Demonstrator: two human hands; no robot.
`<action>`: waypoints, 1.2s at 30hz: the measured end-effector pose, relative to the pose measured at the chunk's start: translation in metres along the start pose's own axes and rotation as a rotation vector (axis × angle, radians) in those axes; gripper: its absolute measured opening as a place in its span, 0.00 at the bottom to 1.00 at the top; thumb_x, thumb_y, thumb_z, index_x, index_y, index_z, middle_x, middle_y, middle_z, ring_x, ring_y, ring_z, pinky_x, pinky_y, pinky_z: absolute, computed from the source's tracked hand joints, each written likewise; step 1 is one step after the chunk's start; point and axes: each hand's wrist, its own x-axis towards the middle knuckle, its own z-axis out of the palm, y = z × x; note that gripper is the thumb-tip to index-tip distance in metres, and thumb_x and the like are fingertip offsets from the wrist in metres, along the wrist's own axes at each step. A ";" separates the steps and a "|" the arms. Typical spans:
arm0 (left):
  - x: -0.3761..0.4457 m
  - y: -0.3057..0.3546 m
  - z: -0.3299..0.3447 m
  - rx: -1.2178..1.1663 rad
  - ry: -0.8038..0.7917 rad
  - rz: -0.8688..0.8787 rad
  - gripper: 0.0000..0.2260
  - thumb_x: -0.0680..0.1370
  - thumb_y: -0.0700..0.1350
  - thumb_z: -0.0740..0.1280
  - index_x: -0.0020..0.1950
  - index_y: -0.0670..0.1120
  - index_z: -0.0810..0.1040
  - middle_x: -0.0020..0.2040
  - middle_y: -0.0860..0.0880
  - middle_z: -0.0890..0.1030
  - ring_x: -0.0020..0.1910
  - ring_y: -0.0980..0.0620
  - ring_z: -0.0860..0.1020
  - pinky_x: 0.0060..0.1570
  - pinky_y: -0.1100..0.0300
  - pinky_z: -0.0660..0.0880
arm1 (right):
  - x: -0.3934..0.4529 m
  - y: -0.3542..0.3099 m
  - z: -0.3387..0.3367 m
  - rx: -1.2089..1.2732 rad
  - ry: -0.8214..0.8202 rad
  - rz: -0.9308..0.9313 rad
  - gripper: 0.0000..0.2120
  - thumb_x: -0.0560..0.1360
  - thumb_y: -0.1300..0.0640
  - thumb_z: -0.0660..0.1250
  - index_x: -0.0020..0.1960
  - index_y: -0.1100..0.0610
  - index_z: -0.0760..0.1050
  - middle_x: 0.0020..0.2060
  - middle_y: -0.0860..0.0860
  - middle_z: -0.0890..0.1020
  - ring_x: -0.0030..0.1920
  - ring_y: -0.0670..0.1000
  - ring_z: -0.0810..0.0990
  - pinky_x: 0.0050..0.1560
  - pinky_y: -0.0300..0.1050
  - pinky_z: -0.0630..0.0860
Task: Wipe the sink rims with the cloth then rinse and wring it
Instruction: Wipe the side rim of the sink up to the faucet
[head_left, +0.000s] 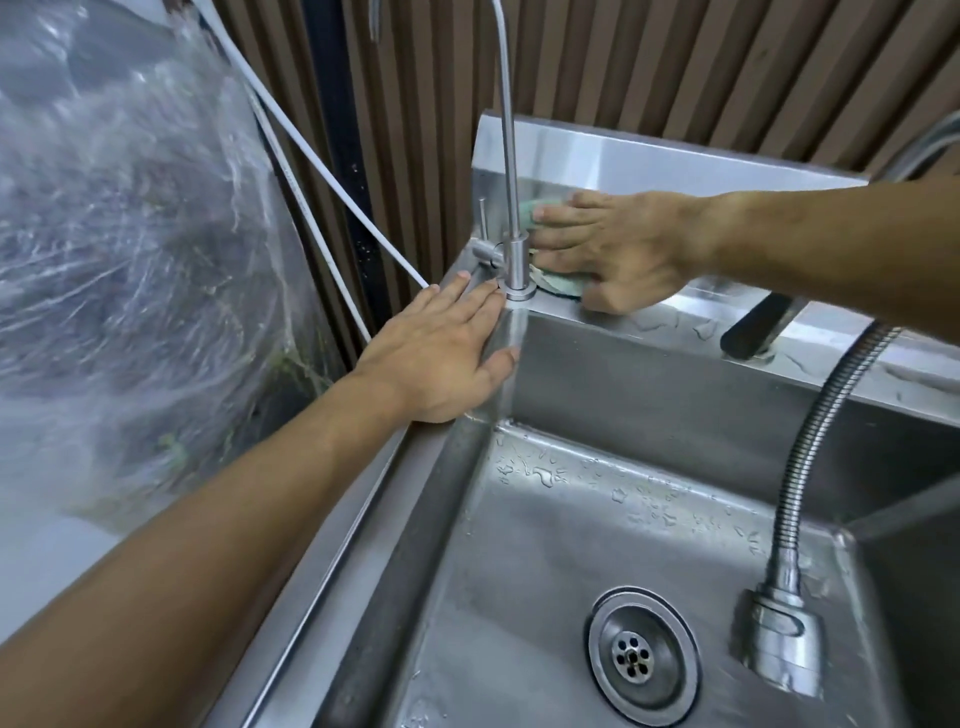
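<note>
A stainless steel sink (675, 332) fills the lower right, its basin wet with drops. My right hand (618, 249) lies flat with straight fingers on a pale green cloth (558, 283), pressing it onto the back rim just right of a thin steel tap (514, 260). Most of the cloth is hidden under that hand. My left hand (441, 358) rests flat on the sink's left rim near the back corner, fingers straight, fingertips touching the tap's base, thumb over the inner edge.
A flexible steel hose with a spray head (779, 639) hangs into the basin above the drain (641, 657). A black lever handle (756, 327) sits on the back rim. White cables (322, 171) cross a plastic-wrapped bulk (130, 234) at left. Brown slatted wall behind.
</note>
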 end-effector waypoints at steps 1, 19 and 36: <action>0.000 0.000 0.001 0.002 0.005 0.002 0.33 0.85 0.62 0.46 0.85 0.47 0.45 0.85 0.51 0.45 0.83 0.51 0.41 0.80 0.53 0.39 | -0.012 -0.003 0.003 0.049 -0.124 0.015 0.35 0.82 0.46 0.57 0.84 0.46 0.44 0.84 0.47 0.43 0.83 0.52 0.40 0.83 0.52 0.41; 0.006 -0.004 0.011 0.008 0.053 0.012 0.39 0.78 0.64 0.43 0.85 0.44 0.46 0.85 0.48 0.44 0.84 0.48 0.42 0.82 0.50 0.43 | -0.009 -0.100 0.037 0.579 0.183 0.592 0.37 0.83 0.34 0.44 0.85 0.52 0.44 0.84 0.51 0.46 0.84 0.54 0.42 0.83 0.53 0.43; 0.001 -0.002 0.010 -0.031 0.047 -0.069 0.40 0.76 0.63 0.45 0.85 0.44 0.45 0.85 0.49 0.43 0.84 0.49 0.42 0.82 0.50 0.43 | -0.005 -0.101 0.034 0.784 0.287 0.605 0.37 0.73 0.47 0.54 0.83 0.49 0.57 0.83 0.49 0.56 0.83 0.55 0.50 0.81 0.52 0.50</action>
